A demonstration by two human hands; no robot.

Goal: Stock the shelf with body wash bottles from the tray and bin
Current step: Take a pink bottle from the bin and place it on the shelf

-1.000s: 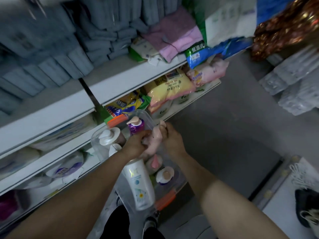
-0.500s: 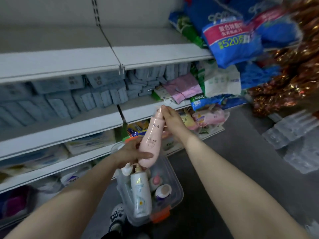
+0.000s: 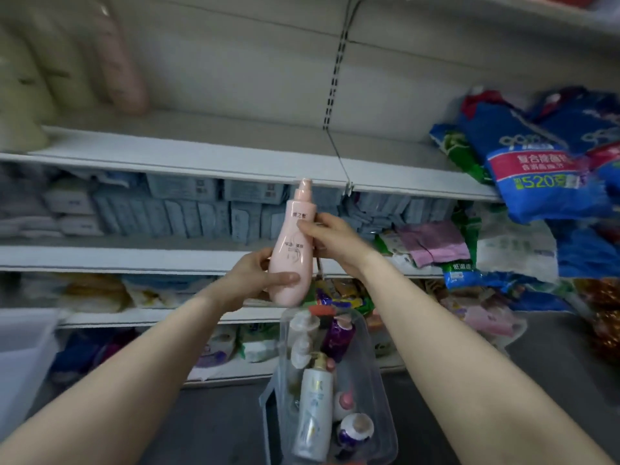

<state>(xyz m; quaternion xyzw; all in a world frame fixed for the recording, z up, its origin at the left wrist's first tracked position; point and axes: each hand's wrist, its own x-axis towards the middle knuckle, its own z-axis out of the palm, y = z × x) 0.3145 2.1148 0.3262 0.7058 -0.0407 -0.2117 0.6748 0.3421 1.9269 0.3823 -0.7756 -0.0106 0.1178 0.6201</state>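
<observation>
Moved since earlier: pink bottle [image 3: 291,245] now rides higher, well above the clear bin [image 3: 375,374], its pump tip level with the front lip of the upper shelf [image 3: 208,162]; half a second ago its base hung just over the bin's bottles.
View change: more of the upper shelf shows now, and the bin sits lower in the picture than before.
Left hand [image 3: 256,280]: closed round the pink bottle's wide base, thumb across the front.
Right hand [image 3: 330,239]: gripping the bottle's narrow neck from the right side, fingertips on the label.
Pink bottle: upright, tilted slightly right, in front of the shelves, clear of every shelf edge.
Upper shelf, open room: bare board runs from above the pink bottle rightward to the blue bags [image 3: 533,169], and leftward to the pale bottles [image 3: 30,82] standing at the far left.
Edges: the shelf's white front lip crosses just behind the pump tip; a slotted upright [image 3: 333,78] rises just right of the bottle.
Shelf behind the pink bottle: packed with grey-blue packs [image 3: 188,209].
Clear bin: below the pink bottle, holding a white bottle [image 3: 313,417], a purple bottle [image 3: 339,337] and several more pump bottles.
</observation>
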